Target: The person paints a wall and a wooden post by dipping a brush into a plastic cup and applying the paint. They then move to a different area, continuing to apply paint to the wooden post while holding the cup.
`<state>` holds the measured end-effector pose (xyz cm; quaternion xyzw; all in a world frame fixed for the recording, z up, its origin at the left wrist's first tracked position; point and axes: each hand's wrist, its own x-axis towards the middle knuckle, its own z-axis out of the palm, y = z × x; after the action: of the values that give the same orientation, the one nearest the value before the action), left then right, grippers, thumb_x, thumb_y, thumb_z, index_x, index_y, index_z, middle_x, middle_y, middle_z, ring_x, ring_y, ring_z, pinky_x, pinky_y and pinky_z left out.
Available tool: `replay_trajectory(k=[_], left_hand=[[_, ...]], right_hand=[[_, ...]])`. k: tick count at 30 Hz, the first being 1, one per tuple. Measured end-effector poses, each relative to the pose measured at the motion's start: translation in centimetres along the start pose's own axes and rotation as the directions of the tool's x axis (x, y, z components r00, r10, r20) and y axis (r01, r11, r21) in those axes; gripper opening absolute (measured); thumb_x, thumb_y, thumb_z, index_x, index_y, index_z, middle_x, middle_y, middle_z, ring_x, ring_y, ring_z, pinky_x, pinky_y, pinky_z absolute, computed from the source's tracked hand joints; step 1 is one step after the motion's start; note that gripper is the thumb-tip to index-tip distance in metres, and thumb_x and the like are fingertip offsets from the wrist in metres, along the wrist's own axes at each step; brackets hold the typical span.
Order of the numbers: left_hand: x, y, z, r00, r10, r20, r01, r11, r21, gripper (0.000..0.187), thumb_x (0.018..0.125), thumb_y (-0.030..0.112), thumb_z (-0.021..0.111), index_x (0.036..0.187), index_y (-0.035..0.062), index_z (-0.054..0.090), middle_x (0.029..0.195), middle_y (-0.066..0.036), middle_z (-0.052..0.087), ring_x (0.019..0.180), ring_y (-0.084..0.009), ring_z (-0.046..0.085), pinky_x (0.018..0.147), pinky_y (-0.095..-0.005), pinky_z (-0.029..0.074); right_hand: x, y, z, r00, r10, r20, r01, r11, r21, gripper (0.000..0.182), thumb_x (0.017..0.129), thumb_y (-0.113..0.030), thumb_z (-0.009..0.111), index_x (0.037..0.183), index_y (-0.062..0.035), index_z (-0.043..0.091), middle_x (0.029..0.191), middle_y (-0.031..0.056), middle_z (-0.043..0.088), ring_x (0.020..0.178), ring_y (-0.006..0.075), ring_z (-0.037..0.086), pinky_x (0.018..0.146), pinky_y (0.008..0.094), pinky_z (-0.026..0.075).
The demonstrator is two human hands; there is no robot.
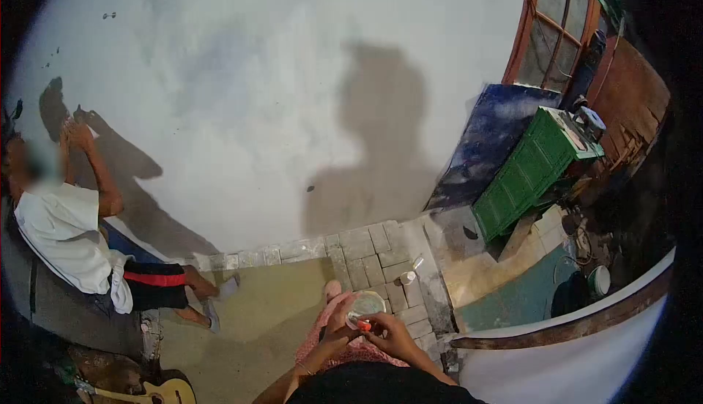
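Note:
My left hand [338, 336] is closed around the side of a clear, round, cup-like container [368, 302] held low in front of me. Its inside is pale, and I cannot make out the contents. Close against the container's near side, my right hand [394, 339] pinches a small red-orange object [364, 325]. That object is too small to name, and fingers cover part of it. Both hands are over the pink patterned cloth [313, 336] on my legs.
A small white cup [407, 277] stands on the grey pavers [356, 245]. To the left sits a person in a white shirt [62, 232], hands raised. A guitar [174, 391] lies lower left. Rightward are a tilted green cabinet [521, 177] and a curved white panel [556, 367].

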<state>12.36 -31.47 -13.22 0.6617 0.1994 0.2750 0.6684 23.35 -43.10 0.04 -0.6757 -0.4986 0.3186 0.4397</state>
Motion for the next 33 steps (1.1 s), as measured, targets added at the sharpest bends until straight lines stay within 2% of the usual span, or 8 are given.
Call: replay_trajectory(k=[1,2,11,19,23,25,26,33], left_hand=[[0.0,-0.1,0.1,1.000,-0.018,-0.004,0.018,0.997,-0.072,0.087,0.065,0.036,0.087,0.134,0.0061,0.043,0.130,-0.014,0.049,0.118,-0.0235,0.051,0.100,-0.0354,0.043],[1.0,5.7,-0.2,0.999,-0.031,-0.025,0.035,0.988,0.150,0.091,0.064,0.044,0.084,0.136,0.0059,0.043,0.125,-0.017,0.052,0.118,-0.0283,0.051,0.098,-0.0377,0.043],[3.7,3.5,-0.5,0.993,0.116,-0.020,-0.108,0.967,0.230,0.092,0.061,0.036,0.088,0.137,0.0099,0.043,0.132,-0.015,0.050,0.120,-0.0274,0.051,0.100,-0.0381,0.043],[8.0,4.9,-4.9,0.982,0.158,-0.108,-0.104,0.916,0.388,0.107,0.059,0.048,0.086,0.142,0.0057,0.033,0.129,-0.018,0.051,0.117,-0.0303,0.054,0.098,-0.0403,0.045],[10.6,6.1,-7.7,0.934,0.332,-0.133,-0.240,0.858,0.454,0.102,0.059,0.033,0.087,0.139,-0.0027,0.034,0.129,-0.022,0.048,0.113,-0.0386,0.052,0.094,-0.0443,0.045],[11.3,6.5,-9.5,0.849,0.529,0.001,-0.416,0.667,0.618,0.101,0.061,0.028,0.086,0.139,-0.0046,0.032,0.130,-0.021,0.046,0.116,-0.0382,0.049,0.096,-0.0445,0.043],[11.4,6.2,-9.4,0.938,0.317,-0.142,-0.251,0.901,0.355,0.103,0.062,0.027,0.086,0.142,-0.0037,0.027,0.134,-0.021,0.042,0.121,-0.0375,0.045,0.098,-0.0450,0.041],[11.0,7.8,-11.3,0.976,0.191,-0.110,-0.143,0.929,0.341,0.125,0.057,0.028,0.090,0.148,0.0006,0.009,0.137,-0.021,0.041,0.124,-0.0338,0.045,0.102,-0.0424,0.041]], right_hand=[[0.1,0.4,-0.2,1.000,-0.030,-0.002,0.030,1.000,0.007,0.035,0.080,-0.008,0.072,0.113,-0.0051,0.062,0.083,0.0081,0.061,0.067,0.0149,0.058,0.061,0.0278,0.048],[0.5,0.6,-0.5,1.000,-0.005,0.013,0.005,1.000,-0.015,0.034,0.080,-0.008,0.072,0.113,-0.0053,0.062,0.083,0.0083,0.060,0.067,0.0149,0.059,0.062,0.0282,0.049],[3.5,0.1,-1.8,0.997,-0.039,-0.070,0.033,0.996,-0.084,0.038,0.075,-0.005,0.074,0.112,-0.0068,0.063,0.101,0.0109,0.055,0.080,0.0187,0.061,0.068,0.0304,0.051],[8.6,-0.2,0.3,0.947,-0.311,-0.082,0.284,0.928,-0.240,0.035,0.077,0.001,0.068,0.110,-0.0049,0.060,0.111,0.0127,0.062,0.096,0.0309,0.063,0.075,0.0365,0.052],[11.0,-3.7,-0.5,0.897,-0.418,-0.147,0.373,0.892,-0.256,0.033,0.077,0.003,0.068,0.108,-0.0050,0.060,0.105,0.0109,0.066,0.093,0.0303,0.065,0.075,0.0362,0.052],[12.4,-5.8,-0.8,0.863,-0.477,-0.167,0.427,0.865,-0.264,0.034,0.078,0.003,0.067,0.109,-0.0053,0.060,0.109,0.0117,0.066,0.093,0.0301,0.065,0.076,0.0352,0.052],[13.1,-6.2,-0.7,0.881,-0.451,-0.143,0.422,0.886,-0.193,0.033,0.079,0.003,0.066,0.110,-0.0051,0.060,0.108,0.0126,0.067,0.093,0.0299,0.066,0.078,0.0340,0.051],[14.9,-6.3,0.7,0.962,-0.264,-0.077,0.257,0.962,-0.087,0.029,0.081,0.003,0.066,0.109,-0.0024,0.062,0.103,0.0137,0.067,0.093,0.0242,0.066,0.080,0.0327,0.051]])
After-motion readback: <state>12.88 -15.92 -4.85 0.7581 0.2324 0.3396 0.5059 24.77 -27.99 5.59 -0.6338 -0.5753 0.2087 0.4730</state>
